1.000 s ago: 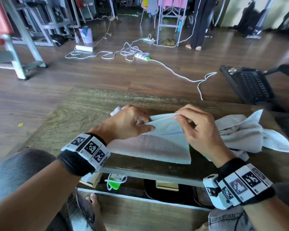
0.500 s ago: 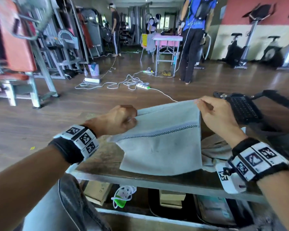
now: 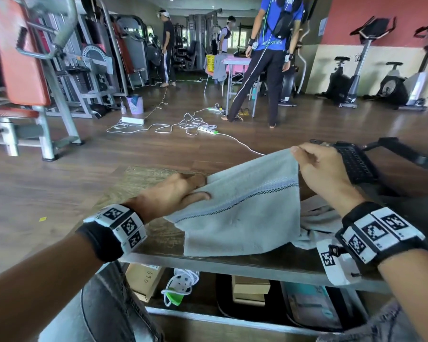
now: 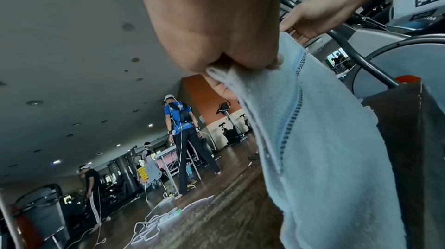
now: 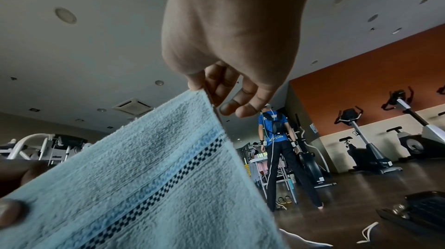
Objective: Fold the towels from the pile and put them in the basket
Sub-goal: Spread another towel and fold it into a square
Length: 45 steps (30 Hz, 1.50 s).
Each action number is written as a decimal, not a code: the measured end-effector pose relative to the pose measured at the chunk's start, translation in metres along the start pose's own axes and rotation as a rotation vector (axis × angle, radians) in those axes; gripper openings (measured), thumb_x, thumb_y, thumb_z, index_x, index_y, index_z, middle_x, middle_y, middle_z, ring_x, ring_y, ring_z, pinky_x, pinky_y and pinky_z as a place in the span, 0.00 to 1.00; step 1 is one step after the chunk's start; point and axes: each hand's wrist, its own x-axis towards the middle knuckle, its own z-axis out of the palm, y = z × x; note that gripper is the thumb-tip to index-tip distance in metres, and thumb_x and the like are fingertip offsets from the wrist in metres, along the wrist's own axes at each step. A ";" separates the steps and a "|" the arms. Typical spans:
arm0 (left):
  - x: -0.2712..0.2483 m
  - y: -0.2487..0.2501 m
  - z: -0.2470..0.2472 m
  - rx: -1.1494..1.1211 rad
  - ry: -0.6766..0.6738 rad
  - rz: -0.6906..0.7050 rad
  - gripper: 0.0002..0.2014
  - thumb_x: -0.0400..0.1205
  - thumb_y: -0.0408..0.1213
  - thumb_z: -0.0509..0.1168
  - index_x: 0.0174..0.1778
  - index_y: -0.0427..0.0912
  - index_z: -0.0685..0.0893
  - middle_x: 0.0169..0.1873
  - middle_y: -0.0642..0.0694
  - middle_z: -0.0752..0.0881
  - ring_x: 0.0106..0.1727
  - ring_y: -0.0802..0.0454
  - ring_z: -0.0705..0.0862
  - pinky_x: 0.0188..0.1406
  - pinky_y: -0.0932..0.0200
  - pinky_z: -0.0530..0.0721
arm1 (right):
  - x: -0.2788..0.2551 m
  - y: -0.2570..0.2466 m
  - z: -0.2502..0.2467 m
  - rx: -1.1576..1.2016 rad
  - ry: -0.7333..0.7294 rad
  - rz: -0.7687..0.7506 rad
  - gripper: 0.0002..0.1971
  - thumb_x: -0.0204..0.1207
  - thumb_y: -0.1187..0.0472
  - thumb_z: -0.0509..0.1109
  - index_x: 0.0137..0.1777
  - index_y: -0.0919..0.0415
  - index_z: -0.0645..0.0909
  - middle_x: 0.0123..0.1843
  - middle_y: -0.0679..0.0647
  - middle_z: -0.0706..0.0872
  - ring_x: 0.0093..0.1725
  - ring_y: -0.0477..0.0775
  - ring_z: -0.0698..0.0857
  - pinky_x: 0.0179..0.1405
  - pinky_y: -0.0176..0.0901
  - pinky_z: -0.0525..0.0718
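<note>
A pale blue towel (image 3: 242, 213) with a blue band and a dark checked stripe hangs stretched between both hands above the wooden table (image 3: 143, 183). My left hand (image 3: 183, 191) pinches its left top corner, low near the table. My right hand (image 3: 314, 166) pinches the right top corner higher up. The towel's lower edge rests at the table's near edge. The left wrist view shows the towel (image 4: 313, 139) gripped in the left hand (image 4: 231, 66). In the right wrist view the right hand (image 5: 204, 85) pinches the towel (image 5: 149, 177) by its corner. A pile of pale towels (image 3: 316, 218) lies behind, partly hidden.
A black perforated basket (image 3: 356, 164) sits beyond my right hand at the table's far right. Boxes and a coiled cable (image 3: 181, 287) lie on the shelf under the table. Cables (image 3: 183, 124) trail over the floor; a person (image 3: 265, 58) stands further back among gym machines.
Both hands lifted the towel off the table and spread it wide. Since half a second ago the left hand has dropped lower and its fingers have loosened along the corner.
</note>
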 end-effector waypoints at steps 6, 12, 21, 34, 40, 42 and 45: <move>0.002 -0.009 -0.019 0.077 0.041 0.000 0.09 0.87 0.38 0.64 0.54 0.35 0.84 0.45 0.41 0.89 0.43 0.48 0.83 0.42 0.74 0.73 | 0.003 -0.002 0.001 0.003 0.010 0.027 0.14 0.85 0.54 0.66 0.49 0.61 0.90 0.40 0.54 0.89 0.45 0.57 0.87 0.44 0.41 0.78; -0.002 0.000 -0.035 0.119 0.012 -0.094 0.09 0.87 0.32 0.61 0.60 0.35 0.81 0.50 0.40 0.87 0.46 0.51 0.78 0.41 0.89 0.66 | 0.005 -0.004 0.001 -0.005 0.009 0.076 0.13 0.85 0.54 0.66 0.49 0.60 0.90 0.34 0.43 0.85 0.39 0.46 0.83 0.41 0.37 0.76; -0.001 -0.023 -0.045 0.175 -0.105 -0.131 0.08 0.90 0.46 0.52 0.58 0.46 0.68 0.31 0.45 0.83 0.30 0.44 0.80 0.31 0.54 0.72 | 0.016 0.005 0.007 -0.013 0.024 0.125 0.16 0.84 0.51 0.66 0.46 0.63 0.89 0.36 0.55 0.87 0.45 0.63 0.86 0.52 0.52 0.83; 0.044 -0.076 -0.094 0.280 0.160 -0.256 0.10 0.86 0.40 0.59 0.49 0.36 0.80 0.38 0.35 0.87 0.39 0.34 0.85 0.38 0.47 0.82 | 0.084 0.001 0.021 0.050 0.043 0.187 0.15 0.85 0.53 0.68 0.53 0.63 0.90 0.37 0.50 0.85 0.42 0.54 0.83 0.51 0.56 0.86; 0.053 -0.070 -0.109 0.378 0.247 -0.285 0.13 0.89 0.40 0.51 0.54 0.34 0.74 0.41 0.35 0.83 0.36 0.37 0.81 0.36 0.49 0.76 | 0.099 -0.014 0.027 0.190 0.181 0.091 0.09 0.85 0.53 0.67 0.51 0.53 0.88 0.39 0.47 0.86 0.42 0.51 0.83 0.52 0.64 0.89; 0.039 -0.069 -0.100 0.383 0.234 -0.239 0.12 0.88 0.39 0.52 0.57 0.34 0.74 0.43 0.33 0.83 0.36 0.35 0.82 0.35 0.49 0.76 | 0.078 -0.010 0.029 0.226 0.180 0.062 0.07 0.85 0.54 0.67 0.47 0.49 0.86 0.35 0.42 0.83 0.40 0.47 0.81 0.48 0.55 0.85; -0.004 -0.080 -0.066 0.322 0.064 -0.194 0.08 0.84 0.34 0.58 0.58 0.42 0.74 0.42 0.37 0.84 0.36 0.37 0.84 0.35 0.48 0.81 | 0.025 0.018 0.035 0.106 0.014 0.049 0.10 0.85 0.59 0.68 0.42 0.47 0.82 0.33 0.42 0.82 0.34 0.36 0.80 0.43 0.44 0.78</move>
